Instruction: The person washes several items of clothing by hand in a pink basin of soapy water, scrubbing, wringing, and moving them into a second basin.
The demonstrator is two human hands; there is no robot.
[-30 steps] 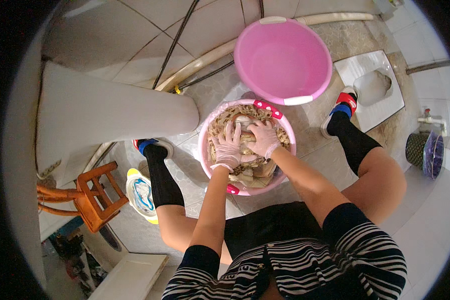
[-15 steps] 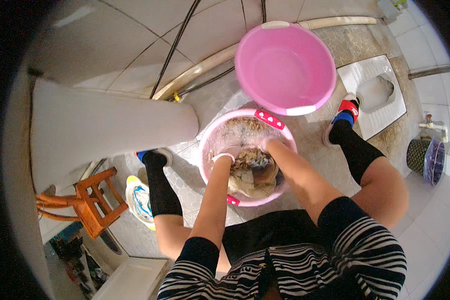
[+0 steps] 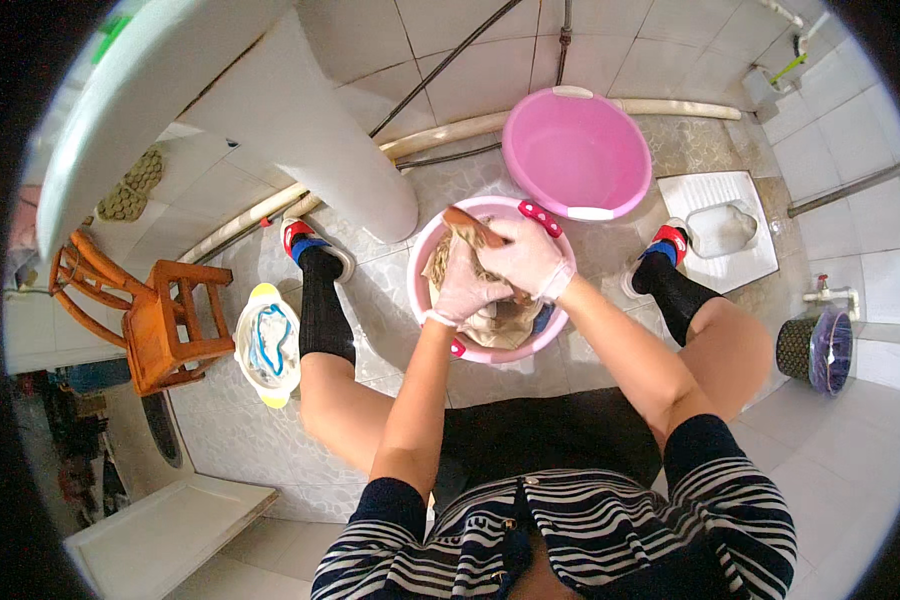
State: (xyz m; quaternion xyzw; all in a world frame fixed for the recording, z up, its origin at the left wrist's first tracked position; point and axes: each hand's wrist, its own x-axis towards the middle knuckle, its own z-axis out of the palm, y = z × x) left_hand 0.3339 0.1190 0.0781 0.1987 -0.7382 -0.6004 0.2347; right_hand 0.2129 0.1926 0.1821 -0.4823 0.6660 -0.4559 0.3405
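Note:
Both my hands wear pale, see-through gloves over a pink basin [image 3: 420,275] with white-dotted red handles. My left hand [image 3: 465,287] is closed on a brown patterned cloth [image 3: 473,228], thumb pointing up. My right hand [image 3: 526,258] wraps the same cloth from the right, close against the left. A brown end of the cloth sticks up above my fingers. Below them, wet beige cloth [image 3: 505,328] and a bit of dark blue fabric lie in the basin. My hands partly hide the basin's contents.
A larger pink basin [image 3: 580,155] stands behind, near a squat toilet [image 3: 722,228] at right. A white pedestal [image 3: 345,150] rises at left. Nearby are an orange wooden chair [image 3: 160,310], a white-yellow tub [image 3: 267,345] and a lined waste bin [image 3: 815,350].
My hands have risen out of the basin's water and come together, lifting the brown patterned cloth. The view has shifted, showing more of the chair and pedestal.

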